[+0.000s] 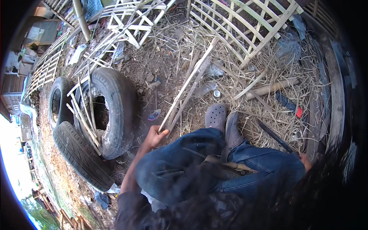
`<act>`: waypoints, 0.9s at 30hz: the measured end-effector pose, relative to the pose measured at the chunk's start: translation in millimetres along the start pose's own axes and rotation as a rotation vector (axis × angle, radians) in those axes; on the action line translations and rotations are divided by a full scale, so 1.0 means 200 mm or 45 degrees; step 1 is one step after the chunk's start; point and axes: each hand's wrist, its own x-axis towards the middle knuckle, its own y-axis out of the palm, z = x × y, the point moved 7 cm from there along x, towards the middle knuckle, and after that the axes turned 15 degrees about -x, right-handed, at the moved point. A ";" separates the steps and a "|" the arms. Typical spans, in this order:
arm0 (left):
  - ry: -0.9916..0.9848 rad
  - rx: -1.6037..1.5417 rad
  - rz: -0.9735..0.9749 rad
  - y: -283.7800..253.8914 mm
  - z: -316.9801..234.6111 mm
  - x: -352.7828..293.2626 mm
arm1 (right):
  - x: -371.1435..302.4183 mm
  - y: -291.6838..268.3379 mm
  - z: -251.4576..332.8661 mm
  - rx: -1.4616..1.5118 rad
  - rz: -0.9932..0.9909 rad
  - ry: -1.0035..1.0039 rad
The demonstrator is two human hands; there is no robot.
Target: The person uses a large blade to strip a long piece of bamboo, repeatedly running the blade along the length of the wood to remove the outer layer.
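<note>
I have the left hand (155, 137) gripping a strip (188, 84), the right hand (306, 162) closed round a knife (276, 138). Beyond them, a lattice (270, 35) looks assembled; I judge this strip unattached.

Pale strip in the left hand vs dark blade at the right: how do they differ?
Colour: the pale strip is cream; the dark blade is near black.
Size: the strip looks longer and slimmer than the blade.
Pose: from the left hand the strip slants up-right; from the right hand the blade slants up-left.
Shared: both are long and narrow.
</note>
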 end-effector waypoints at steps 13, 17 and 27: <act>0.340 -0.184 -0.160 -0.20 -0.86 -0.56 | -0.09 -0.43 0.98 0.038 -0.864 -0.626; 0.219 -0.240 -0.198 -0.11 -0.84 -0.82 | -0.28 -0.39 1.62 0.520 -0.556 -1.054; -0.078 -0.329 -0.366 0.04 -0.56 -1.34 | -0.41 0.17 2.21 0.729 -0.174 -1.209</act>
